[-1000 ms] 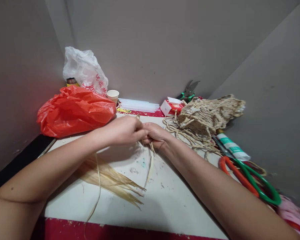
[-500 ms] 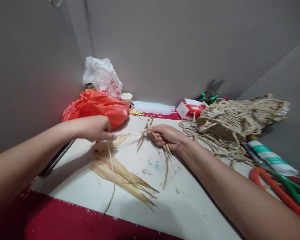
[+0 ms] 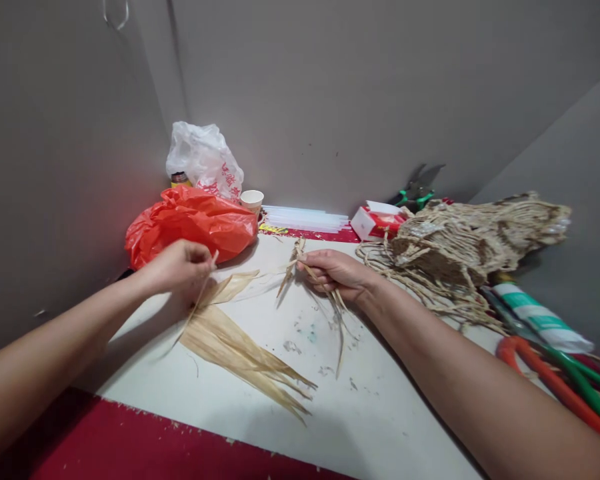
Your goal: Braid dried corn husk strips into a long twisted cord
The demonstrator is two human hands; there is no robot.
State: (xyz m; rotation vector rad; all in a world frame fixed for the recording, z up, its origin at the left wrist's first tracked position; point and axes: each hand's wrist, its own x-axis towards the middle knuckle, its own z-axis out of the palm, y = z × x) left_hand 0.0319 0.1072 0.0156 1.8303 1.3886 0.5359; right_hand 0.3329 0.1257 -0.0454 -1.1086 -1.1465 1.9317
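Between the thumb and fingers of my left hand is pinched a thin pale strip of dry husk, its tail hanging down to the left. My right hand is closed around a small bundle of twisted husk strips; loose ends trail below the fingers onto the board. On the white board lies a fan of flat tan husks, split at its right ends. Another husk piece lies just right of my left hand.
Behind my left hand sit a red plastic bag, a white bag and a paper cup. White sticks and a tissue pack line the back. At right are braided cord, pruning shears and red-and-green handles.
My left hand has moved left and turned upward, and its strip has swung from hanging straight down to slanting left. My right hand stays nearly where it was, still holding the bundle.
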